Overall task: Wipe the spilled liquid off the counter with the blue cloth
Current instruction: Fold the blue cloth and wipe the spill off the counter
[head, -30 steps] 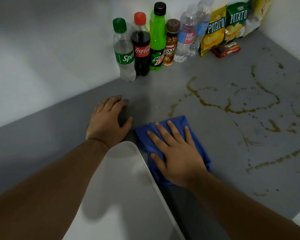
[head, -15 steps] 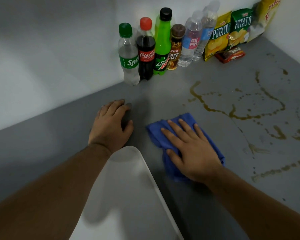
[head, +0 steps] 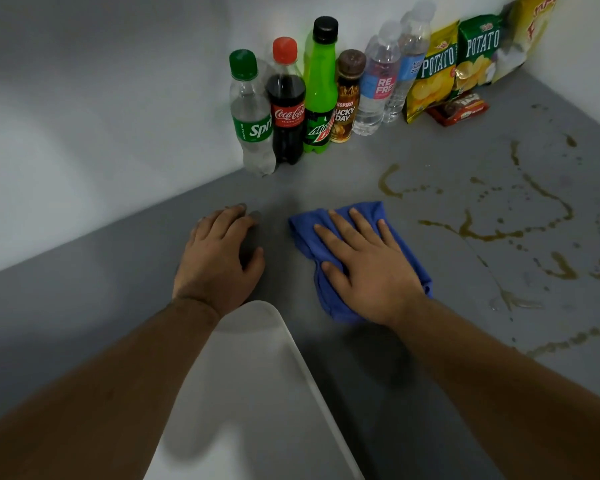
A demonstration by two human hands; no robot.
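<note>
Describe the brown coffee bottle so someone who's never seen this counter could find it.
Look along the grey counter to the row of bottles against the back wall. The coffee bottle stands fourth from the left, between the bright green soda bottle and a clear water bottle. It alone has a brown cap and brown label.

Single view, head-worn, wide-angle. Lens faces forward and steeply down onto the grey desk [head: 326,181]. Both forearms enter from the bottom corners. The left hand [head: 219,258] and right hand [head: 371,271] sit mid-frame, near the lens. The top of the frame reaches the white wall [head: 84,116], with a row of bottles [head: 321,98] top centre and snack bags [head: 475,57] top right in the room corner. The wall-desk line runs on a diagonal, lower left up to centre. A pale rounded surface [head: 250,393], unidentifiable, lies very close under the camera, lower centre.
</note>
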